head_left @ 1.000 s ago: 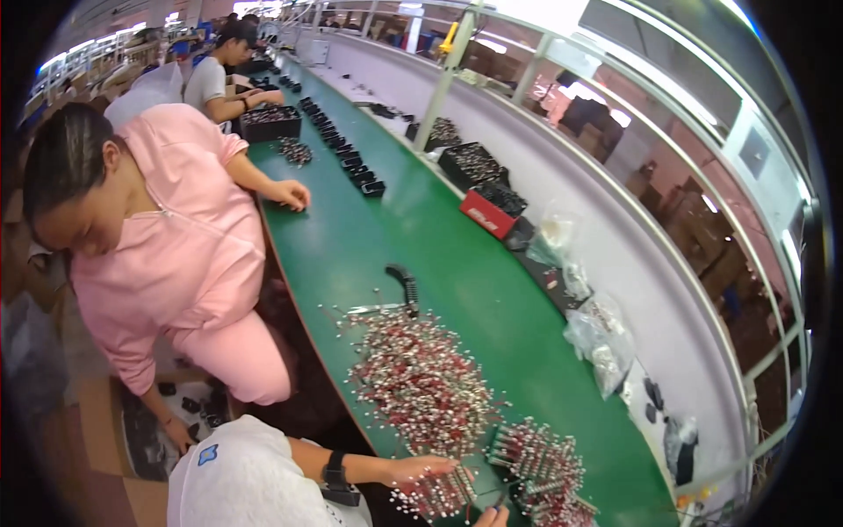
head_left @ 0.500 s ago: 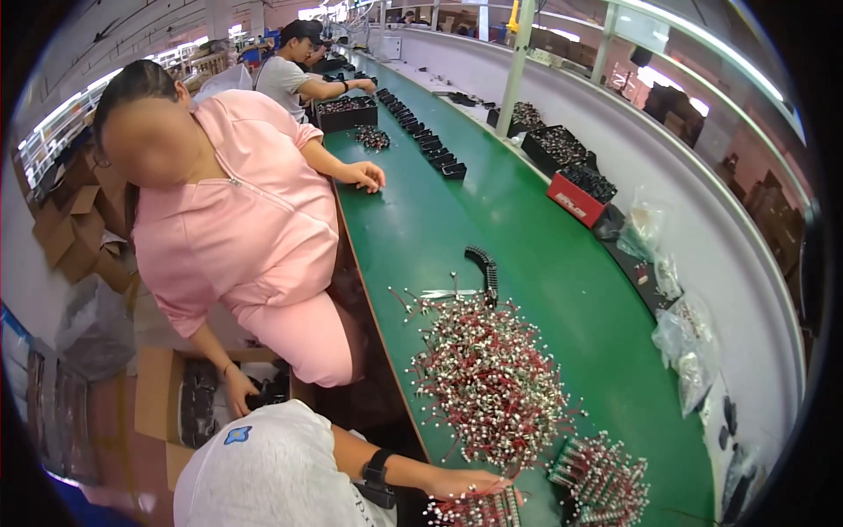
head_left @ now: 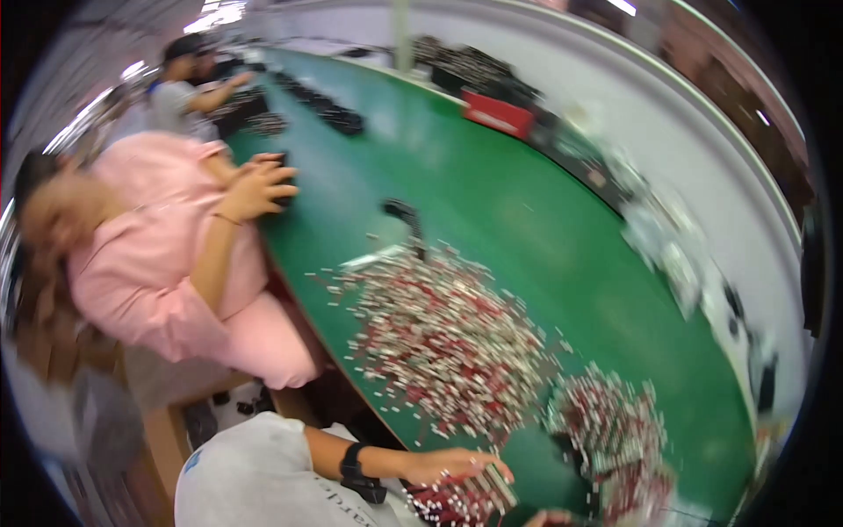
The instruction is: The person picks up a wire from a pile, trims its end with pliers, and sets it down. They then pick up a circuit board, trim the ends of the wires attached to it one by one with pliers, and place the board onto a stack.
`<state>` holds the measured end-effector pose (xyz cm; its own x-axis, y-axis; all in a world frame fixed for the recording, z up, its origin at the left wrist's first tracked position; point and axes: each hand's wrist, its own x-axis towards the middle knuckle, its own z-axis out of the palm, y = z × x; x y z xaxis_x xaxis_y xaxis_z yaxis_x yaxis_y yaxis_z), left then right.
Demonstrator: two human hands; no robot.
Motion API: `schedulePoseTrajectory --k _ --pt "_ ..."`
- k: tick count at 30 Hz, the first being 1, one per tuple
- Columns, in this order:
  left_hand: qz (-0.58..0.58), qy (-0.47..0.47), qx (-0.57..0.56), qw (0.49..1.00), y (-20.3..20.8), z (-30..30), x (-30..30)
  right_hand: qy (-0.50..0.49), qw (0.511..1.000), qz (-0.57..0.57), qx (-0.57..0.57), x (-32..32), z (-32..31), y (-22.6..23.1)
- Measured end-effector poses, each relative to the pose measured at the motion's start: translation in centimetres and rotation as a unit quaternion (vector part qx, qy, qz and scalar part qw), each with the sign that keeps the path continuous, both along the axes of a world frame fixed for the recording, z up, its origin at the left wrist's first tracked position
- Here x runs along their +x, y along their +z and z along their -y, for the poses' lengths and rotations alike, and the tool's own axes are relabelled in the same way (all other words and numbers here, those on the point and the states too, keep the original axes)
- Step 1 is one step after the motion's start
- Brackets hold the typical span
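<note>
My left hand [head_left: 457, 466], a black watch on its wrist, is closed around the edge of a panel of small circuit boards [head_left: 465, 499] with red wires and white connectors, low over the front of the green bench. Only a bit of my right hand [head_left: 550, 518] shows at the bottom edge, smeared by motion, so its grip is unclear. Just beyond my hands lies a large loose pile of red-wired leads with white connectors [head_left: 448, 338]. To the right sits another stack of wired boards [head_left: 606, 408]. The picture is blurred.
A curved black ribbed strip [head_left: 407, 218] and a pale, scissor-like tool [head_left: 373, 257] lie behind the pile. At left, a co-worker in pink [head_left: 167, 237] holds a dark object. A red box [head_left: 498, 114] and plastic bags [head_left: 676, 263] line the wall side.
My view has swung to the right, and part of my right hand has come into it. The pink-clad co-worker has lifted a hand from the carton and brought both hands together at the bench.
</note>
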<state>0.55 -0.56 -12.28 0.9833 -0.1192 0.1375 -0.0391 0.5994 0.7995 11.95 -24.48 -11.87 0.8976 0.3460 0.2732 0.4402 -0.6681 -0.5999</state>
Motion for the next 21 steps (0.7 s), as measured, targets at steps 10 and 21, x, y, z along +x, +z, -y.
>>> schedulePoseTrajectory --k 10,21 --pt "-0.207 0.096 -0.069 0.971 3.3 0.3 -0.2 0.060 0.970 -0.001 0.237 1.7 3.5 10.0" --pt "-0.159 0.092 -0.061 0.981 2.2 1.5 -0.2 -0.197 0.900 0.089 -0.379 17.0 20.2 18.0"
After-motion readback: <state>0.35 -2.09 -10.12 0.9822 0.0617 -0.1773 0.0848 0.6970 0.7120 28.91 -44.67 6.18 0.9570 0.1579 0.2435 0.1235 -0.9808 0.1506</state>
